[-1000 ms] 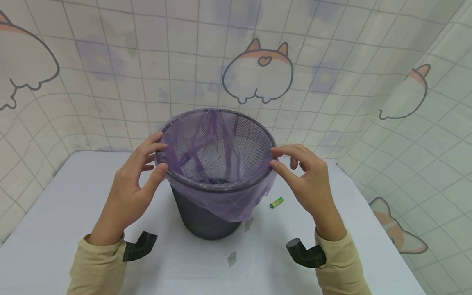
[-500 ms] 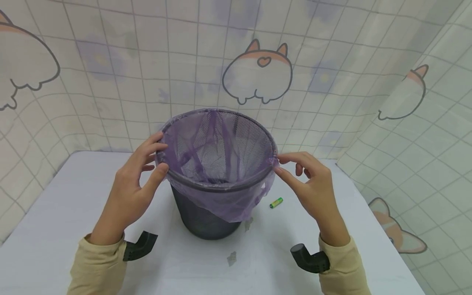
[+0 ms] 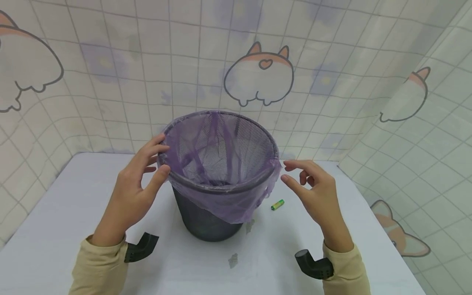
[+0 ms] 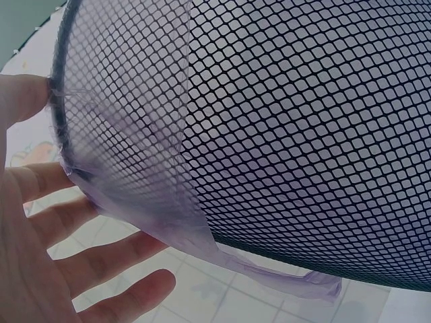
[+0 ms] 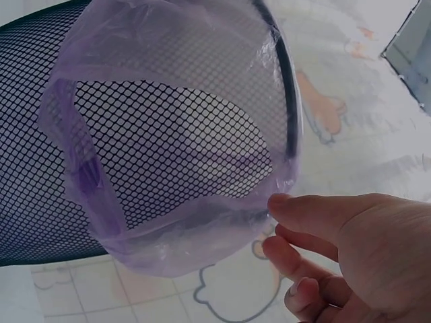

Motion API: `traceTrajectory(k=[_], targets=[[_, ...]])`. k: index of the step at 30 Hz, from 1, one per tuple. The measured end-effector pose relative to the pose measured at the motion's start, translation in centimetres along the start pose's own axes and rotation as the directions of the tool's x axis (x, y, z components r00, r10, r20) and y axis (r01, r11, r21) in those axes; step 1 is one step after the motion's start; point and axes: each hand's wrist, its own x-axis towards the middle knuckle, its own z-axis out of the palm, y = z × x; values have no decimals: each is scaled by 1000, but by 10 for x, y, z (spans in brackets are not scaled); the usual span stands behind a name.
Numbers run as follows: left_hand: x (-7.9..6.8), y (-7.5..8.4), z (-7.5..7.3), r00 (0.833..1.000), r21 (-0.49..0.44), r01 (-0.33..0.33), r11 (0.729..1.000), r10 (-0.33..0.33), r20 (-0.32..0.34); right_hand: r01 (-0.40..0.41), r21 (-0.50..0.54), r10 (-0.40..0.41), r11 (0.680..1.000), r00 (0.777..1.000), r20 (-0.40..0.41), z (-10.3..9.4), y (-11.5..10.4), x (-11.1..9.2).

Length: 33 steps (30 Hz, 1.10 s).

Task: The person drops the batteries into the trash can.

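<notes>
A dark mesh wastebasket (image 3: 206, 221) stands upright on the white table. Its rim is lined with a thin purple bin bag (image 3: 228, 205), whose edge is folded over and hangs down outside. My left hand (image 3: 134, 188) rests at the left of the rim, fingertips and thumb touching it, fingers spread and fairly straight in the left wrist view. On the other side, my right hand (image 3: 313, 186) is just off the rim, thumb and index finger slightly parted with nothing between them. In the right wrist view, a gap in the hanging bag (image 5: 168, 245) bares the mesh.
A small green battery (image 3: 277, 205) lies on the table (image 3: 269, 262) right of the wastebasket. Two grey patches mark the tabletop in front of it. Behind stands a tiled-pattern curtain (image 3: 191, 73) with cartoon animals.
My right hand has drawn the bag's edge outward over the right of the rim, then let go and moved right and slightly down. My left hand has stayed at the rim.
</notes>
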Motion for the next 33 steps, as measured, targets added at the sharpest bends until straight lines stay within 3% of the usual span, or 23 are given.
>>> traceTrajectory(k=[12, 33], targets=[[0, -1, 0, 1000, -12, -7, 1000, 7, -2, -53, 35, 53, 998, 999, 8, 0, 5, -6], [0, 0, 0, 1000, -24, -18, 1000, 18, -12, -120, -48, 121, 992, 992, 25, 4, 24, -15]])
